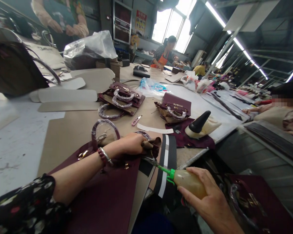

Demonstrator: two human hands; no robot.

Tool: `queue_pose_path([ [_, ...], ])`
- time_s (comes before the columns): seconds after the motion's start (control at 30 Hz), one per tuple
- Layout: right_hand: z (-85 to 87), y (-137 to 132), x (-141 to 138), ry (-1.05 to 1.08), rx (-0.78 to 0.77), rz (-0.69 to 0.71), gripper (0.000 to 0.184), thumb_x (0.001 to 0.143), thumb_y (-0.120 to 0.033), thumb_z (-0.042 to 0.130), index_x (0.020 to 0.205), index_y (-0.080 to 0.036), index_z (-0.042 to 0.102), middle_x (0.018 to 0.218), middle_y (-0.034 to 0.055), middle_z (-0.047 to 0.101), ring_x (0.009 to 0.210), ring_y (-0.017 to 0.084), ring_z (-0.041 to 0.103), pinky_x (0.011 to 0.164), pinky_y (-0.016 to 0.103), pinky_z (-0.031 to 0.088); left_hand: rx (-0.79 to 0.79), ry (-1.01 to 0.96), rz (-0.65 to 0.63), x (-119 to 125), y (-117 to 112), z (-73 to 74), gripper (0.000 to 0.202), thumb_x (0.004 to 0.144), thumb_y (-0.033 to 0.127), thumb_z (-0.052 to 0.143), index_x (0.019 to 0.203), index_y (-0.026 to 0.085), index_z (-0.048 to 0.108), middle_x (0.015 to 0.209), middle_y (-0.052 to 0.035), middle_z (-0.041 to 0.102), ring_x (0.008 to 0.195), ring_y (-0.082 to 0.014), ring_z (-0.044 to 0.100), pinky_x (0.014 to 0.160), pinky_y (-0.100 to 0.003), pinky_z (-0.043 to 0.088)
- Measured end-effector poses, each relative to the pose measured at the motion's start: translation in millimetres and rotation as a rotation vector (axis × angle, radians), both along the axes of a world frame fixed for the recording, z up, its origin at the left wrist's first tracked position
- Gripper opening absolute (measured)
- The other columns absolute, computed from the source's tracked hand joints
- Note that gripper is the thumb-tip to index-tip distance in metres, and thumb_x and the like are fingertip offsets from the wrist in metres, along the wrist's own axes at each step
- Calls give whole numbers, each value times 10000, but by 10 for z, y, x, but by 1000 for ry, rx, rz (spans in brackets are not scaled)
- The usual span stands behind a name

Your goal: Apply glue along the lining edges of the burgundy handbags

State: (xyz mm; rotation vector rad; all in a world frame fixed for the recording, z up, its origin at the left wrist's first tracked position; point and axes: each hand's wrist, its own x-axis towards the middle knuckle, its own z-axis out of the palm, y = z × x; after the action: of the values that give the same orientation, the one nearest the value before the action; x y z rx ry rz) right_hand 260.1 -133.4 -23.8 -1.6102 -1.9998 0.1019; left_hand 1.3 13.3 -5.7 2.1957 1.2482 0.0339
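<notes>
A burgundy handbag (104,191) lies on the table in front of me, one plastic-wrapped handle (104,125) standing up. My left hand (134,144) is closed on the bag's folded edge (153,147), where brown lining shows; the fingertips are partly hidden. In my right hand (207,191) is a squeeze bottle (189,182) of yellowish liquid, held on its side. Its green nozzle (170,175) points left toward the bag's edge, close to the fold. Whether the tip touches the bag I cannot tell.
Further back lie more burgundy handbags (175,105), pink thread snips (136,121) and a pale container with a black cone (199,125). Another burgundy bag (261,201) is low at right. Co-workers (163,53) are at the tables beyond. A large dark bag (14,65) stands at left.
</notes>
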Motion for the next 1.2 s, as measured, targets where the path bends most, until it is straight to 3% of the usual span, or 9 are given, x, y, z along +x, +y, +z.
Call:
queue_pose_path([
  [0.27, 84, -8, -28, 35, -134, 87, 234, 793, -299, 624, 1010, -258, 546, 952, 8, 557, 851, 178, 591, 742, 273, 490, -23, 13, 3, 2, -6, 22, 206, 680, 279, 616, 863, 221, 692, 816, -38, 688, 770, -216, 622, 620, -259, 393],
  [0.47, 132, 57, -36, 33, -75, 71, 206, 781, -301, 655, 966, -255, 578, 907, -1, 563, 811, 165, 597, 732, 261, 498, -33, 19, 7, 6, -7, 24, 205, 683, 290, 613, 865, 236, 690, 790, -25, 681, 756, -214, 619, 603, -262, 380],
  [0.6, 139, 54, -45, 70, -155, 107, 199, 753, -269, 671, 939, -262, 600, 861, -18, 582, 770, 146, 606, 673, 224, 505, -28, 18, 10, 6, -10, 15, 189, 672, 294, 619, 835, 226, 688, 767, -29, 673, 730, -214, 612, 590, -266, 367],
  [0.8, 146, 80, -48, 103, -135, 15, 166, 743, -316, 667, 890, -249, 628, 839, -13, 592, 749, 158, 609, 694, 254, 515, -28, 10, 9, 11, -13, 16, 185, 683, 298, 615, 839, 227, 684, 765, -26, 670, 729, -209, 608, 593, -263, 363],
  [0.97, 145, 79, -40, 100, -232, 60, 162, 750, -305, 661, 899, -250, 625, 831, -18, 597, 728, 152, 615, 663, 245, 518, -34, 3, -2, 10, -8, 10, 188, 684, 309, 622, 841, 228, 687, 767, -20, 668, 731, -202, 605, 598, -261, 365],
  [1.2, 132, 105, -32, 17, -8, 71, 169, 832, -351, 611, 946, -232, 578, 897, 13, 560, 811, 171, 581, 728, 281, 492, -64, 13, -2, 14, 23, 28, 179, 676, 333, 632, 814, 229, 681, 729, -3, 656, 705, -192, 602, 581, -253, 364],
])
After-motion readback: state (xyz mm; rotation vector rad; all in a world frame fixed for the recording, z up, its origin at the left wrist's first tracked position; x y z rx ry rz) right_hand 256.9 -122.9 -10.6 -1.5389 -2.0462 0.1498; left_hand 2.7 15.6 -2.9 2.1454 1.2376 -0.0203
